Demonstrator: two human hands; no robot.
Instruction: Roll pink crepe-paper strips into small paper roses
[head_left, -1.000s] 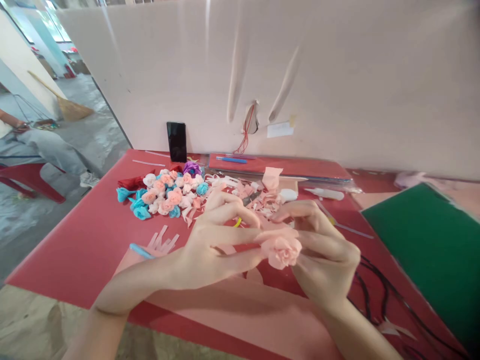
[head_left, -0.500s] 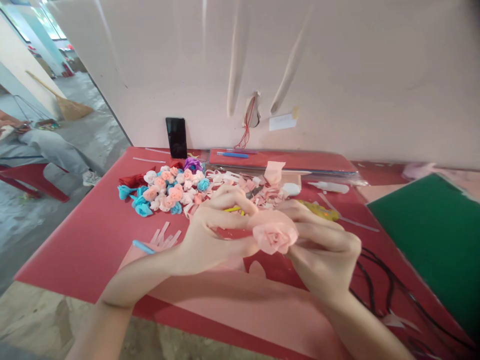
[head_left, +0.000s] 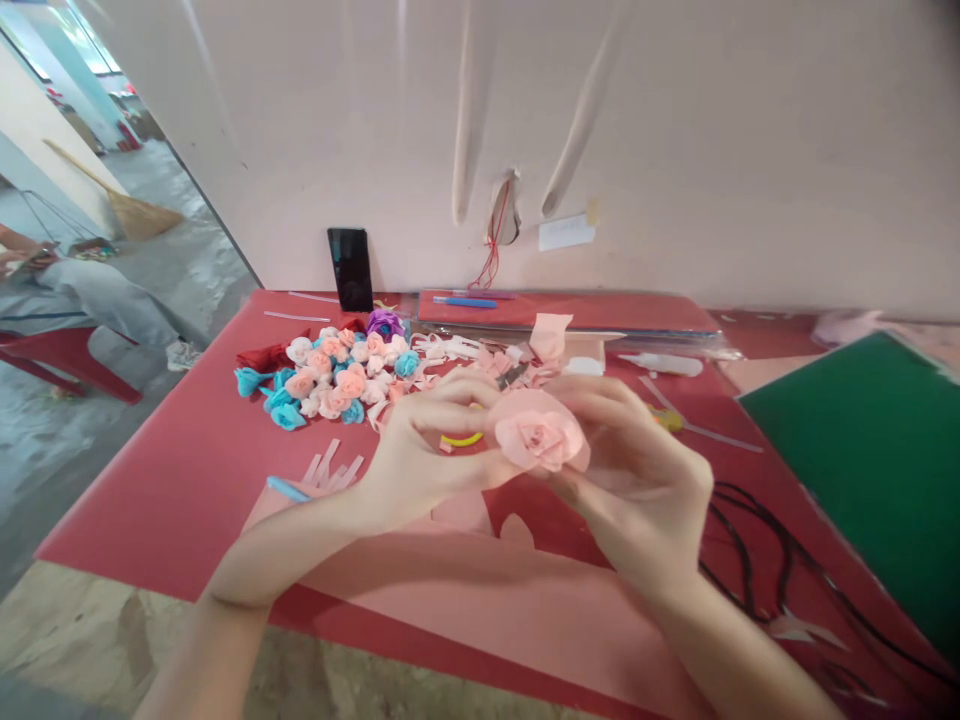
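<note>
Person [head_left: 105, 290] seated at far left, pale trousers, on a red chair [head_left: 90, 355]; broom [head_left: 146, 213] beyond, bristles on the grey floor. Red tabletop [head_left: 150, 500] starts to the right of these. Blue flowers [head_left: 285, 415] lie at the left side of a loose heap of pink and white blooms [head_left: 351, 381]. Light-blue stick [head_left: 287, 489] nearer, on pink paper beside cut strips [head_left: 330, 470]. Black phone [head_left: 350, 268] stands upright at the white board, a purple flower [head_left: 385, 323] just below it to the right. Left hand [head_left: 427, 450]: thumb and fingers narrow, pinching the left edge of a pink paper flower [head_left: 541, 440], which is held up above the table, its layered centre toward the camera. Large pink sheet [head_left: 487, 590] lies below. Right hand [head_left: 645, 470]: fingers curled, thumb beneath, gripping the same flower from the right. White bottle [head_left: 664, 364] lies behind that hand; black cable [head_left: 784, 545] and green sheet [head_left: 862, 480] farther right.
</note>
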